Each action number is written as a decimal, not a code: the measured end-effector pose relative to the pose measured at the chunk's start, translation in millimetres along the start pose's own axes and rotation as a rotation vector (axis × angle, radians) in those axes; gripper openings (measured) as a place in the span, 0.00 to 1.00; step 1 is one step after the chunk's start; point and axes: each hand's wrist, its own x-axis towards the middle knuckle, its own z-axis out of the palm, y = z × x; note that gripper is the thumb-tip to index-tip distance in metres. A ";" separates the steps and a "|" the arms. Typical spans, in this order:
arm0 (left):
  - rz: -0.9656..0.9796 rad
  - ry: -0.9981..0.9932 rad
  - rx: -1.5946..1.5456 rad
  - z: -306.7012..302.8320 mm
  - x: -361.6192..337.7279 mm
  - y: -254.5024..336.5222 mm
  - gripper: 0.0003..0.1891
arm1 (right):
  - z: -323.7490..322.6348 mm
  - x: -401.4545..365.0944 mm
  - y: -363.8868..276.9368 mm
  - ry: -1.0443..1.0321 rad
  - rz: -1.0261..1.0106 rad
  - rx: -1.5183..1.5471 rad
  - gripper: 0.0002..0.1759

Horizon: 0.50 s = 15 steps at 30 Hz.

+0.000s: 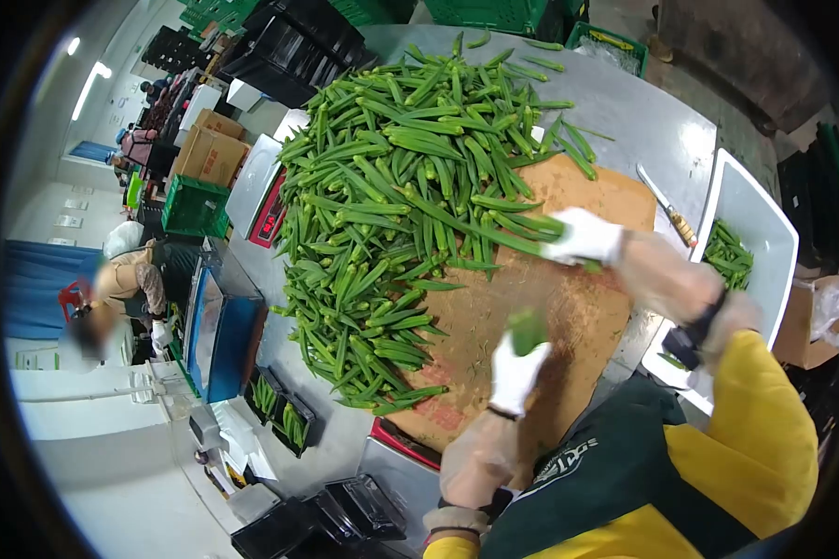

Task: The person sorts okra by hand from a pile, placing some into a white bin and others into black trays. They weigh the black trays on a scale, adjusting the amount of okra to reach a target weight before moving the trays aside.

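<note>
A large heap of okra (373, 214) covers the metal table and part of a worn brown cutting board (569, 317). My right hand (583, 237), in a white glove, is closed around okra pods (531, 244) at the heap's edge, over the board. Nearer my body, my left hand (515, 374), also gloved in white, grips a small green bunch of okra (529, 331). Motion blurs this bunch, so single pods cannot be made out. Between the two hands the board shows scattered green bits.
A knife (669, 207) lies by a white bin (781, 224) with okra inside. A scale (268, 210) stands beyond the heap. Black trays with okra (284, 410) sit past the table's far left edge. Another person (126, 284) stands at a blue-lined box (222, 321).
</note>
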 end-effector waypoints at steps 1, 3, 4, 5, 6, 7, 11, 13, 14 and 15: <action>-0.016 -0.067 0.045 24.5 -0.3 14.4 0.17 | -28.4 -42.6 6.4 -0.032 0.028 -0.043 0.07; 0.040 -0.332 0.063 72.0 -7.5 46.3 0.19 | -81.0 -127.9 8.6 -0.045 0.228 -0.185 0.07; 0.028 -0.558 -0.045 92.3 -10.8 45.7 0.21 | -106.4 -167.0 7.6 -0.017 0.428 -0.275 0.08; 0.040 -0.782 -0.157 111.2 -14.8 40.7 0.25 | -125.5 -196.1 -7.0 -0.005 0.598 -0.636 0.13; 0.233 -0.748 -0.028 125.8 -21.5 35.9 0.29 | -132.3 -224.2 -14.5 0.155 0.441 -0.661 0.10; 0.173 -0.816 -0.159 127.6 -21.7 43.5 0.30 | -165.7 -244.2 15.9 0.258 0.395 -0.829 0.12; 0.134 -0.561 0.025 90.4 7.9 70.2 0.22 | -144.2 -198.4 -30.2 0.501 0.105 -0.372 0.20; 0.186 -0.295 0.210 47.2 35.1 71.2 0.18 | -131.0 -135.7 -20.3 0.534 -0.024 -0.251 0.25; 0.220 -0.179 0.239 22.8 47.7 71.6 0.16 | -116.0 -99.8 -39.8 0.488 -0.004 -0.587 0.24; 0.279 -0.043 0.339 -1.3 60.2 77.5 0.16 | -89.4 -72.5 -63.8 0.394 -0.046 -0.427 0.24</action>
